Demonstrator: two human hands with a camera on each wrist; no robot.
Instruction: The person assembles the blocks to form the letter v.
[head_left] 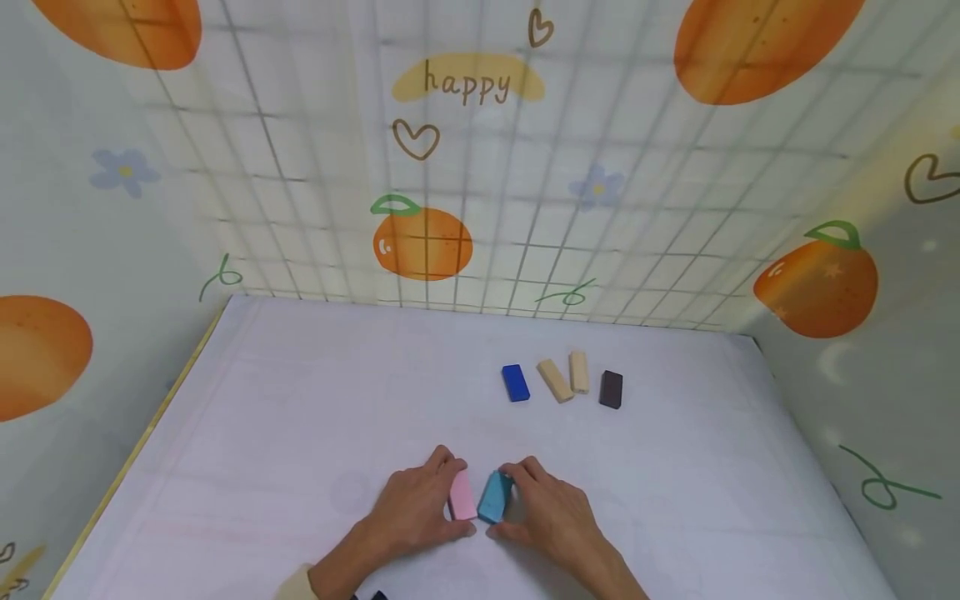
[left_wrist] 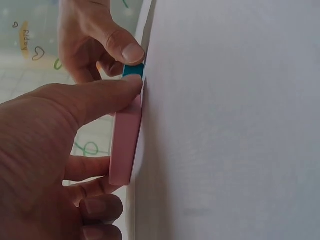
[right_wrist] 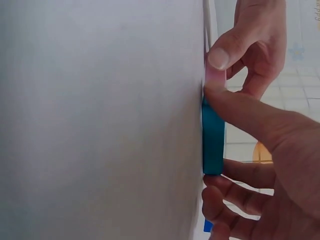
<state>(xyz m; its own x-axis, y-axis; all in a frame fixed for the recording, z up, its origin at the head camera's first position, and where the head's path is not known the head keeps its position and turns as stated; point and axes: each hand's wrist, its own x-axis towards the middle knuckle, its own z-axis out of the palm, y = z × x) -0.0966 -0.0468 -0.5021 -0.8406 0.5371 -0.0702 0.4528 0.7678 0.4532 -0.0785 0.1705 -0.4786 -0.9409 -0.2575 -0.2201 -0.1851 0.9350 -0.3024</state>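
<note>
A pink block [head_left: 462, 497] lies on the white tabletop near the front middle. My left hand [head_left: 416, 504] grips it between thumb and fingers, the thumb at its near end and the fingers at its far end. Just to the right is a teal block [head_left: 494, 497], tilted slightly the other way. My right hand [head_left: 551, 512] pinches that one by its two ends in the same manner. A narrow gap parts the blocks at their near ends. In the left wrist view the pink block [left_wrist: 125, 142] stays low against the cloth; the right wrist view shows the teal block [right_wrist: 213, 140] likewise.
Farther back on the white table [head_left: 300, 400] lie a blue block [head_left: 516, 382], two pale wooden blocks [head_left: 555, 381] and a dark brown block [head_left: 611, 389]. A printed curtain [head_left: 480, 167] with orange fruits hangs behind the table, over a wire grid.
</note>
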